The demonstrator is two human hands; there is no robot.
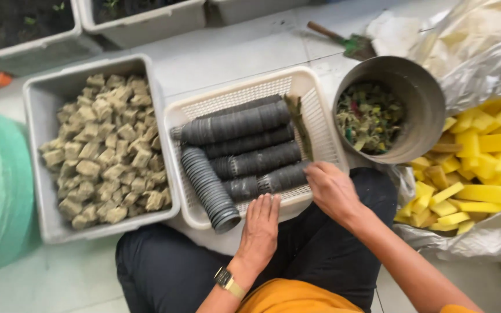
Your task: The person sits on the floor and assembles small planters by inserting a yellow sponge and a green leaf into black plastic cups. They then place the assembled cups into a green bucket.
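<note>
Resting on the near rim of a white perforated basket (pixel 314 93), the left hand (pixel 260 223) lies flat with its fingers (pixel 268 203) stretched out side by side, gripping nothing, the tips just at the end of one stack of dark grey plastic pots (pixel 244 188). The right hand (pixel 331 188) reaches into the basket from the right, its fingers curled down onto the end of the nearest stack (pixel 282 178); whether they have closed around it cannot be told. The basket sits against the person's knees in dark trousers (pixel 163 266) and holds several such stacks lying on their sides, with one long stack (pixel 207 188) laid along its left edge. A gold wristwatch (pixel 227 282) is on the left wrist. Just beside the basket on the left stands a grey tub (pixel 39 93) filled with brownish-grey cubes (pixel 105 150). To the right is a round metal bucket (pixel 424 98) with leafy scraps inside, and beyond it a silvery bag (pixel 482 64) spilling yellow foam blocks (pixel 482 168). A small trowel (pixel 349 42) lies on the tiled floor (pixel 233 58) behind the bucket.
</note>
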